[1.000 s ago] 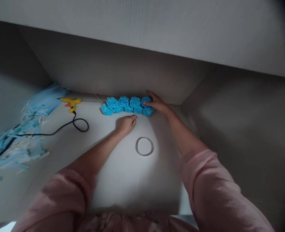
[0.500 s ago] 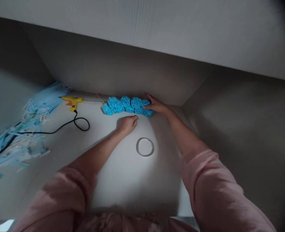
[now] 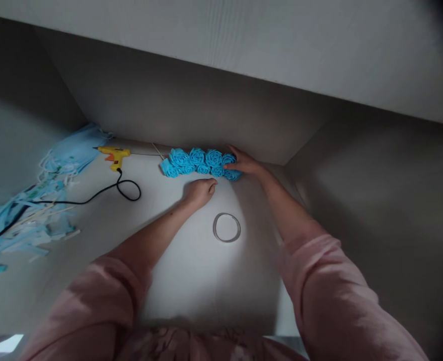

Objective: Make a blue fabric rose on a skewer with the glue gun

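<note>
Blue rose-like flowers [image 3: 197, 159] in two rows lie against the back wall. My right hand [image 3: 246, 164] is around their right end, one finger behind and another across the front. Just in front of the flowers, my left hand [image 3: 201, 193] rests closed on the white surface, its fingers curled together. Whether something small is inside that hand is hidden. A thin pale ring [image 3: 227, 240] lies on the surface between my forearms.
A yellow glue gun [image 3: 117, 156] lies to the left, its black cord [image 3: 93, 198] looping across the surface. Pale blue face masks [image 3: 80, 148] and a pile of blue and white strips [image 3: 22, 220] cover the left side. A thin stick [image 3: 157, 150] leans by the flowers. Walls [image 3: 375, 200] enclose the back and sides.
The view has shifted slightly. My hands, the flowers and the ring keep their positions relative to one another.
</note>
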Demonstrator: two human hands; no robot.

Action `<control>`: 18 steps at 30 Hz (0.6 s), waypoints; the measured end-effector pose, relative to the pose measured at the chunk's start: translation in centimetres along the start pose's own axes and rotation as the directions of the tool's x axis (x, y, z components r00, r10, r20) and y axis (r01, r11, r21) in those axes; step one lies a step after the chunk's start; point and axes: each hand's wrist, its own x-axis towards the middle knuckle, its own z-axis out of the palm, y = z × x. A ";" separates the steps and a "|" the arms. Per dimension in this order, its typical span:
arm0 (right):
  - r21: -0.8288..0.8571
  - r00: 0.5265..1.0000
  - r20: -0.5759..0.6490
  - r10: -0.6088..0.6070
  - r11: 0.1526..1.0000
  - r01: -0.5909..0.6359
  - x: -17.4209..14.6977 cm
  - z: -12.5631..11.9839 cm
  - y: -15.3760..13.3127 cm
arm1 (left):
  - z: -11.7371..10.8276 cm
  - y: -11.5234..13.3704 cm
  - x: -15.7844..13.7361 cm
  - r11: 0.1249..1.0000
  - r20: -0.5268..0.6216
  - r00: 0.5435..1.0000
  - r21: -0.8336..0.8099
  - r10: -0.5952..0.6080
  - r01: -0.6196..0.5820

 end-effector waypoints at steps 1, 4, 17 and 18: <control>-0.001 1.000 0.002 -0.006 1.000 0.006 0.0 0.0 -0.1 | 0.0 0.0 0.0 1.000 0.001 1.000 0.000 0.000 0.000; 0.001 1.000 -0.001 -0.008 1.000 0.008 -0.2 -0.2 -0.4 | -0.1 0.1 0.0 1.000 0.006 1.000 0.000 -0.001 0.001; -0.041 0.994 0.025 -0.107 0.993 0.108 3.8 -0.4 -1.7 | -0.5 0.3 -0.1 1.000 0.035 0.999 0.004 -0.013 0.013; -0.043 0.991 0.049 -0.122 0.991 0.124 4.4 -0.3 -1.8 | -0.4 0.3 -0.1 1.000 0.036 0.999 0.004 -0.014 0.014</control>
